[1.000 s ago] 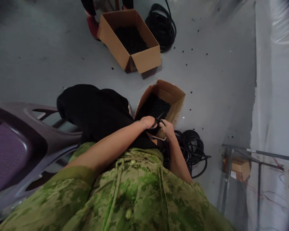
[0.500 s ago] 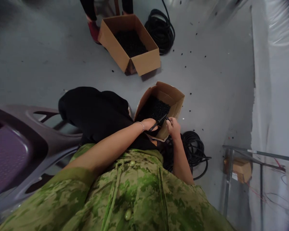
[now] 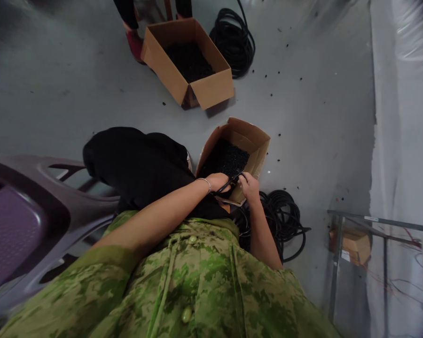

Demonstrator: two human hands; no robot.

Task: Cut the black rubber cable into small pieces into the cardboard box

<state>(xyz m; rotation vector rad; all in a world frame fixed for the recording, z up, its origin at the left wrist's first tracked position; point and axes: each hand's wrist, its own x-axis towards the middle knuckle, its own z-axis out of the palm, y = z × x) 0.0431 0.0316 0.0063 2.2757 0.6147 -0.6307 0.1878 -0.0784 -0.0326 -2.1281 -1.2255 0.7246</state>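
Observation:
My left hand (image 3: pixel 220 181) is closed around black-handled scissors (image 3: pixel 226 186), whose far end points up and right towards the other hand. My right hand (image 3: pixel 249 187) pinches the end of a black hose (image 3: pixel 243 176) right at the tip of the scissors; the exact contact is too small to make out. Both hands are over the near edge of an open cardboard box (image 3: pixel 259 149) between my legs. Small black cut pieces (image 3: pixel 229 157) cover the bottom of this box.
A coil of black hose (image 3: pixel 284 211) lies on the floor beside my right forearm. Ahead stands a larger cardboard box (image 3: pixel 211 89) of black pieces, with another hose coil (image 3: pixel 234 44) and a person's red shoe (image 3: pixel 136 46) beside it. A purple-grey chair (image 3: pixel 66 202) is at left, a metal frame (image 3: pixel 380 223) at right.
My right hand has shifted slightly left, bringing the hose end closer to my left hand. The scissors' blades, more visible before, now sit lower and against the right fingers.

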